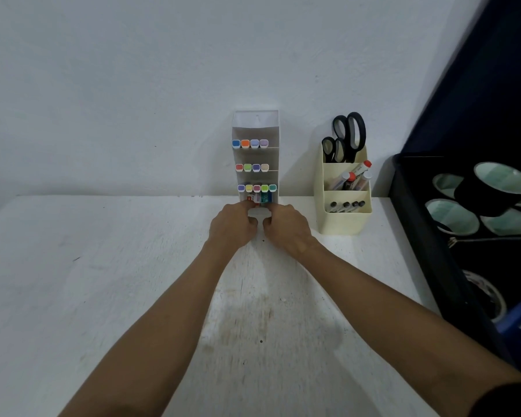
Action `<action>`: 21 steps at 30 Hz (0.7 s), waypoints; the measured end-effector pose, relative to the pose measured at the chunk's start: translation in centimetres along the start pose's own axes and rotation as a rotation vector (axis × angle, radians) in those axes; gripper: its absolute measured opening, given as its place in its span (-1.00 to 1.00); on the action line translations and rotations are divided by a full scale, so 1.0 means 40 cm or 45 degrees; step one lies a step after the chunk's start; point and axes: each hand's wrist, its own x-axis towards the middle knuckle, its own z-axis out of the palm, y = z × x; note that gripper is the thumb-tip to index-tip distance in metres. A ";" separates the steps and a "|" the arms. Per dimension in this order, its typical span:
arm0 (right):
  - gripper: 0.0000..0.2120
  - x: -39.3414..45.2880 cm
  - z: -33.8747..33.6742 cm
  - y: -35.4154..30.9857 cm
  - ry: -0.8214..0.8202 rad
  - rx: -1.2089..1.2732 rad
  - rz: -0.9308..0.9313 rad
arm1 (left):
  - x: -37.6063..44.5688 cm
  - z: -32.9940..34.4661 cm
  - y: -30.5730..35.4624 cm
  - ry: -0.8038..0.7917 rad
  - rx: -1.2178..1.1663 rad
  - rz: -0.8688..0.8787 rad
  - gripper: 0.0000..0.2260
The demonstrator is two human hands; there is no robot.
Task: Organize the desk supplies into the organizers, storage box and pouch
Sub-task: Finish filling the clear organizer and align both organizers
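Both hands, left [233, 225] and right [286, 228], curl at the base of the upright white marker organizer [255, 158], directly ahead against the wall; grip unclear. Left marginally nearer.

The tiered organizer [254, 130] is white and holds markers [249, 143] with white barrels and end caps in blue, orange, lilac, red, green, yellow, pink and teal. Beside it the cream organizer [345, 219] carries black-handled scissors [349, 130], red- and grey-capped pens [354, 177] and black-tipped pens [346, 205]. The worktop [103, 281] is white with brownish stains, and the storage box [433, 236] is black, with black tape rolls [494, 191] showing pale green cores.
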 end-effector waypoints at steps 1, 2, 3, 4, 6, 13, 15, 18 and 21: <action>-0.68 0.001 -0.002 0.000 -0.008 0.009 0.007 | 0.000 -0.001 0.002 -0.002 0.004 -0.003 -0.69; -0.68 0.001 -0.004 -0.001 -0.018 0.017 0.014 | -0.002 -0.003 0.003 -0.007 0.006 -0.007 -0.69; -0.67 -0.001 -0.006 -0.001 -0.026 0.027 0.018 | -0.002 -0.004 0.004 -0.016 0.002 -0.012 -0.68; -0.66 -0.002 -0.008 0.000 -0.024 0.041 0.022 | -0.003 -0.006 0.004 -0.023 -0.008 -0.014 -0.68; -0.66 -0.007 -0.014 0.001 0.010 0.079 0.035 | -0.006 -0.009 0.004 -0.006 -0.025 -0.028 -0.69; -0.61 -0.001 -0.024 -0.036 -0.118 0.062 0.084 | -0.004 -0.005 0.015 -0.050 0.016 -0.059 -0.67; -0.60 0.004 -0.026 -0.047 -0.160 0.014 0.116 | 0.000 -0.006 0.019 -0.098 0.007 -0.082 -0.71; -0.63 0.013 -0.031 -0.054 -0.236 -0.061 0.182 | 0.002 -0.005 0.018 -0.142 -0.024 -0.104 -0.70; -0.67 0.023 -0.034 -0.049 -0.292 -0.055 0.228 | 0.001 -0.009 0.012 -0.163 -0.099 -0.110 -0.63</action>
